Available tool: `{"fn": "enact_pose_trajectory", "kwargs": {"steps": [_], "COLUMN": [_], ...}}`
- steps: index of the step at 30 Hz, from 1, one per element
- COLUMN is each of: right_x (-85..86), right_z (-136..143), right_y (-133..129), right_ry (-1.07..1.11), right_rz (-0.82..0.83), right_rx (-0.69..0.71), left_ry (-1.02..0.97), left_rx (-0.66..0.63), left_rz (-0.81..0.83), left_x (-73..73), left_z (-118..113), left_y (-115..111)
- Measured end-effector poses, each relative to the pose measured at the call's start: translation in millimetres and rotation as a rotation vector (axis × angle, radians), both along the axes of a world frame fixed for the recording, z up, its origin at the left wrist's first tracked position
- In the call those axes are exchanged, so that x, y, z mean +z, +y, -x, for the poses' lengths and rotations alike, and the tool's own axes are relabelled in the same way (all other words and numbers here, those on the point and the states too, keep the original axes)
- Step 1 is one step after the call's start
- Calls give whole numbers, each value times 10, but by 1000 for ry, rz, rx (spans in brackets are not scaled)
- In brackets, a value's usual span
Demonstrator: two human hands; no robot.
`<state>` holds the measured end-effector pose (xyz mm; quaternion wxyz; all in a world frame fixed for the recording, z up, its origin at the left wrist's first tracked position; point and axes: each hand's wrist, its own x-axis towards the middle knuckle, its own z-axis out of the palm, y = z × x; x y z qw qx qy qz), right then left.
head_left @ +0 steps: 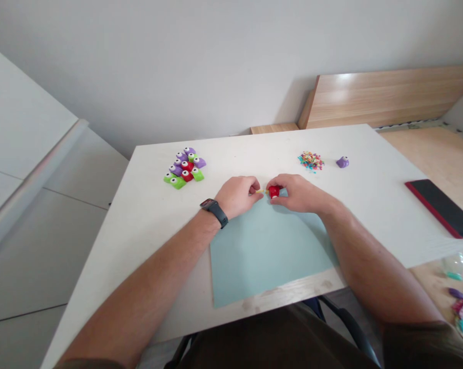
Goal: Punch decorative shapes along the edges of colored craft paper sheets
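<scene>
Pale grey wall behind, white table [139, 220] beneath, and all eyes go to the middle, where two hands meet above the far edge of one light blue-green sheet [273, 256]. Right hand [279, 192] has one red piece [273, 192] between thumb and fingers: small, rounded, glossy, bright, with a pale spot on its near side. Left hand [256, 192] is narrow, fingertips pinched on one yellowish sliver [265, 191] that reaches towards the red; too small to say what it is. One dark watch [215, 210] circles the left wrist.

Now the count! Out beyond the left hand, to its left, a close cluster [185, 168] of what looks like eleven pieces: five purple, four green, two red, white eyes with dark dots showing on them. Beyond the right hand, one heap of multicoloured bits [311, 161], too many and too tiny to number. Just right of that heap, one lone purple piece [342, 162], eyed as well. Far right of the right hand, one black slab [442, 207] with a red edge.
</scene>
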<state>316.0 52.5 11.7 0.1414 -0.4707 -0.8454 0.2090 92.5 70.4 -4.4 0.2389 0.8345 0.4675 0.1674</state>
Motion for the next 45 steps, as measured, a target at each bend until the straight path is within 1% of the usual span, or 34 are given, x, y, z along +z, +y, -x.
{"fn": "enact_pose_trajectory", "kwargs": {"steps": [6,14,21,23,27,31,34,39,42,45], "right_x": [6,36,57,41,-21,-43,-32,-44,-54,-59], "right_z": [-20,-39,-46,-41,-30,-1,36,60,62,74], "right_y": [1,-17,-20,-6,42,72,82,108,118,119], "right_ry": [26,15,66,110,224,250,165,-6,-30,-21], "right_rz": [-12,-7,-13,-22,-89,-112,-131,-119,-111,-117], "right_rx": [-9,18,-8,-49,-197,-215,-195,-32,10,16], "left_ry": [-34,-95,-126,-131,-140,-117,-110,-106,-107,-104], "left_rx": [-69,-88,-79,-75,-72,-92,-107,-96,-98,-102], "left_rz": [-52,-111,-135,-135,-164,-223,-268,-293,-299,-308], "left_x": [-28,-82,-115,-122,-136,-148,-160,-184,-192,-198], "left_z": [6,6,2,3,0,-1,3,5,1,-2], "left_y": [-14,-62,-81,-89,-110,-126,-134,-142,-144,-144]}}
